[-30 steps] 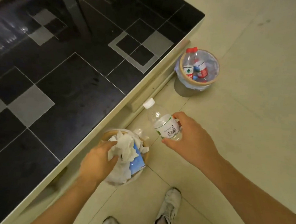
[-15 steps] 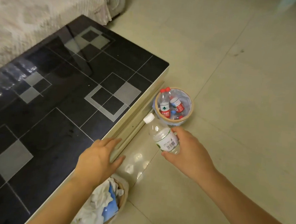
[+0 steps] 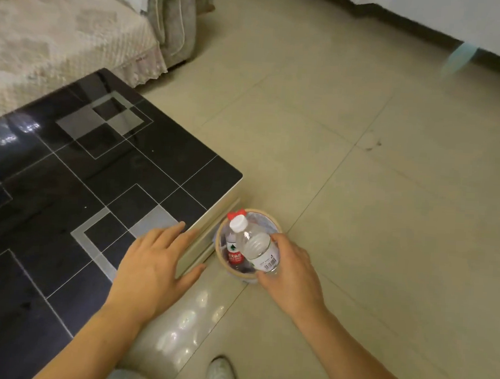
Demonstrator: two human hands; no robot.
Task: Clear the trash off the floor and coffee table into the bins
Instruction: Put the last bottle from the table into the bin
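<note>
My right hand (image 3: 291, 268) grips a clear plastic bottle (image 3: 255, 246) with a white cap and a barcode label, held tilted right over a small round bin (image 3: 273, 221) with a tan rim and a plastic liner. Inside the bin lies a red-capped, red-labelled bottle (image 3: 233, 252). The bin stands on the floor against the corner of the black glass coffee table (image 3: 96, 185). My left hand (image 3: 156, 259) rests flat with fingers spread on the table's near edge and holds nothing.
A sofa with a cream lace cover (image 3: 61, 40) stands behind the table at the upper left. Beige floor tiles (image 3: 388, 198) stretch to the right. A pale blue object (image 3: 458, 60) lies by the far wall. My white shoe (image 3: 221, 375) shows at the bottom.
My left hand left the tissue-filled bin and came to rest on the table edge. My right hand carried the bottle forward until it hangs over the bottle bin. The tissue bin dropped out of view.
</note>
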